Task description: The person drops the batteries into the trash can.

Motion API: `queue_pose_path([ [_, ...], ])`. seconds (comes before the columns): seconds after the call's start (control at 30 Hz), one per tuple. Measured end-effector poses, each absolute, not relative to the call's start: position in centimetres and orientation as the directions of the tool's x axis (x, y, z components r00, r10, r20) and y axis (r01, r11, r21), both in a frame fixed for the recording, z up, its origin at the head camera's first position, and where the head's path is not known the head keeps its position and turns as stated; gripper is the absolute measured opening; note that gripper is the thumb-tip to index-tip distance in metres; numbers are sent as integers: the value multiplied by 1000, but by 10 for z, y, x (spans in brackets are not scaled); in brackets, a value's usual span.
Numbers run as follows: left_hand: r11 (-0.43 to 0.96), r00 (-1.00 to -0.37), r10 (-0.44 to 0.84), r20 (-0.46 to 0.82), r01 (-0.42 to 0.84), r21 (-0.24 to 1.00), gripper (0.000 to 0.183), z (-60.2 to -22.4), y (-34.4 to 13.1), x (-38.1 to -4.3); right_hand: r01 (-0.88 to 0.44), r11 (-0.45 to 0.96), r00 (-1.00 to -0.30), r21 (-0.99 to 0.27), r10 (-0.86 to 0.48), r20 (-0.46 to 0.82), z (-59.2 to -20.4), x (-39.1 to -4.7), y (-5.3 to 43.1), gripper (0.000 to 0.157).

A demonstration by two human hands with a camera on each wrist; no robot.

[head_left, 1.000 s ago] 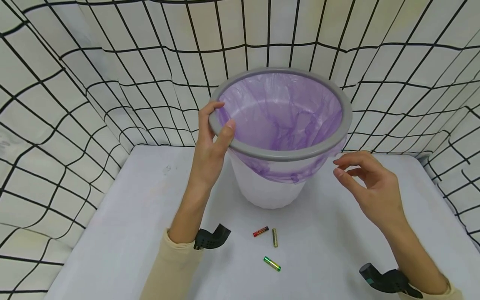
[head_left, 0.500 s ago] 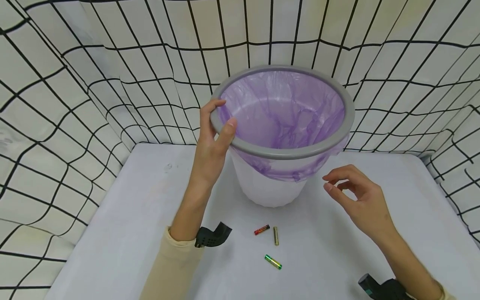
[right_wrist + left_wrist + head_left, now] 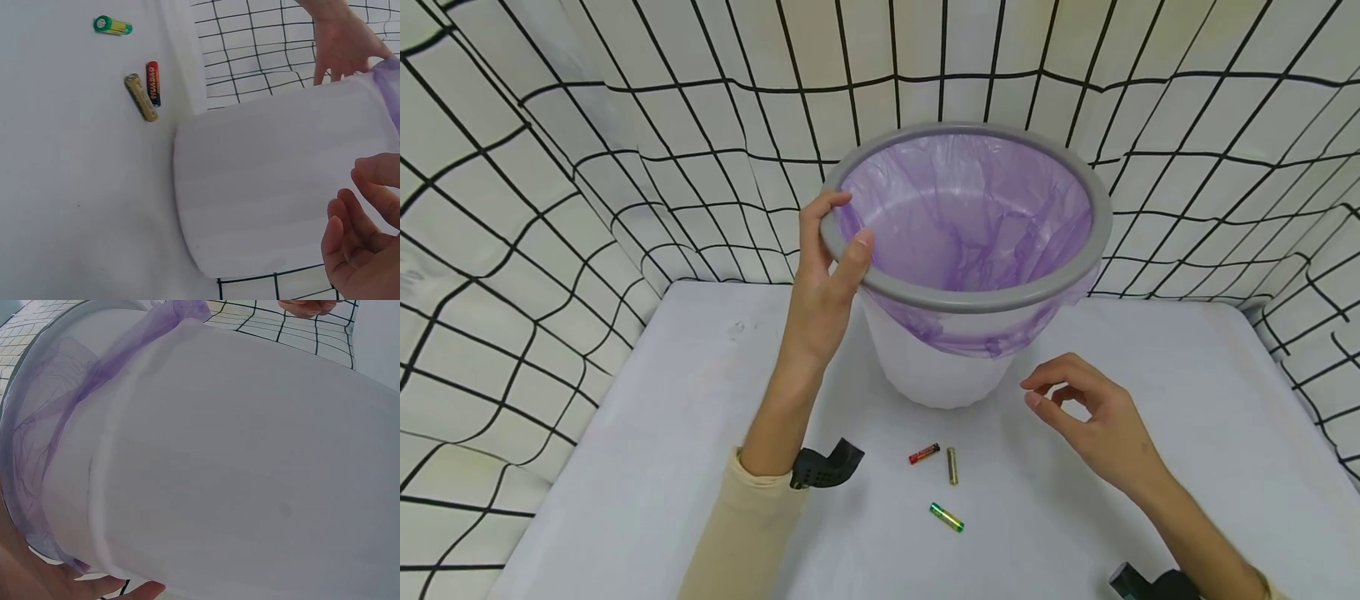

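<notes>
A white trash can (image 3: 936,375) stands upright on the table, its grey rim (image 3: 977,301) holding a translucent purple bag (image 3: 910,225). My left hand (image 3: 823,292) grips the rim at its left side, thumb inside; the left wrist view shows other fingers against the outer wall. To the right of the can, my right hand (image 3: 1097,421) hovers above the table with loosely bent fingers and nothing between them. In front of the can lie a red-and-black battery (image 3: 924,453), a gold battery (image 3: 952,466) and a green-and-yellow battery (image 3: 947,517).
A white table (image 3: 715,383) carries everything. Black wire grid (image 3: 760,125) with white sheeting behind it encloses the back and both sides. The can stands close to the back grid.
My right hand has moved left and down, away from the can's rim and closer to the batteries. My left hand keeps its hold on the rim, and the batteries lie unmoved.
</notes>
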State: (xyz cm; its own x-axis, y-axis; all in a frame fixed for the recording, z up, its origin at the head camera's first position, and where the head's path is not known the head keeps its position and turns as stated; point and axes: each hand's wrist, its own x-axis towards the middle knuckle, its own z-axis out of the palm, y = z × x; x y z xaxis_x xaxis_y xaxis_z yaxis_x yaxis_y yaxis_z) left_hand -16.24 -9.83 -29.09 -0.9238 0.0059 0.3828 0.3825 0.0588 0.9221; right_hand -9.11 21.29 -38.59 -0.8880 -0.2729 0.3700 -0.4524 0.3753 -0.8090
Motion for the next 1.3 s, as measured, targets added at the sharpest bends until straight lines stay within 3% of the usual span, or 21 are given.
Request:
queue_pose_path([
  [0.3,44,-925,8,380,380,924,65,-290,-98,-162,-424,399,-889,-813,-356,288,-399,-87,207,29],
  [0.87,43,-925,11,380,380,924,62,-291,-99,-161,-431,328,-780,-840,-604,164,-420,-77,192,22],
  [1.3,48,-928,4,372,372,927,60,-292,-100,-161,-416,319,-705,-852,-704,81,-437,-73,184,34],
])
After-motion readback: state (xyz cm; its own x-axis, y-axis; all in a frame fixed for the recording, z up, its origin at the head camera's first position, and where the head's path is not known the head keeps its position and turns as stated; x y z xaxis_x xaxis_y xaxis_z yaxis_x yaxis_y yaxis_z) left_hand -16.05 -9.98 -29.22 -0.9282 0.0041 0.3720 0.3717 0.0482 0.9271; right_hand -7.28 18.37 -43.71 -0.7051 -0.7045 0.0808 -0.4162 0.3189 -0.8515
